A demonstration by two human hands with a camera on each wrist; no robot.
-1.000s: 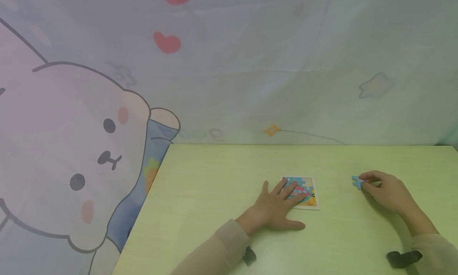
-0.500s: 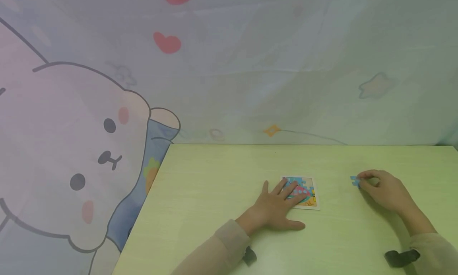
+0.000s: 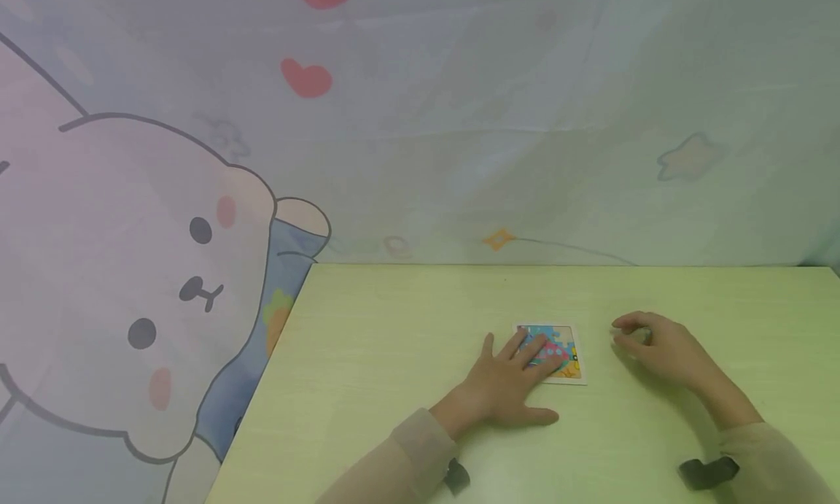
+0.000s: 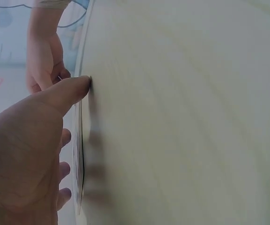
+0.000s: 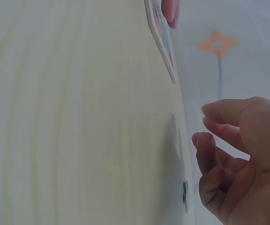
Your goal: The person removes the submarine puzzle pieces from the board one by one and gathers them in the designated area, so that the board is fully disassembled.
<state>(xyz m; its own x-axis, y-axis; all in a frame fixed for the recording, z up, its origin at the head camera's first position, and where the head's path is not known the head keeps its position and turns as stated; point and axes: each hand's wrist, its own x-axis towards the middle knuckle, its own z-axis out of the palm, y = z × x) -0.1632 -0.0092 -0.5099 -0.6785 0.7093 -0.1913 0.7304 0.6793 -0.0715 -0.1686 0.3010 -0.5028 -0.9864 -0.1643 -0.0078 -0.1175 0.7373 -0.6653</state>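
My left hand lies with spread fingers over a small framed jigsaw puzzle, covering much of its left side. Blue, pink and yellow printed pieces show around the fingers, and bare tray shows at the upper right. To the right of the puzzle, my right hand hovers with loosely bent fingers. In the right wrist view, no piece is visible between the fingertips of that hand. A small jigsaw piece lies on the table under it, seen nearly edge-on; in the head view the hand mostly hides it.
The pale yellow-green table extends around both hands. Behind it hangs a cloth backdrop printed with hearts and a large cartoon animal. Dark straps sit by the sleeves.
My right hand has moved left toward the puzzle. The blue piece that stuck out from its fingertips no longer shows there. My left hand has stayed almost still.
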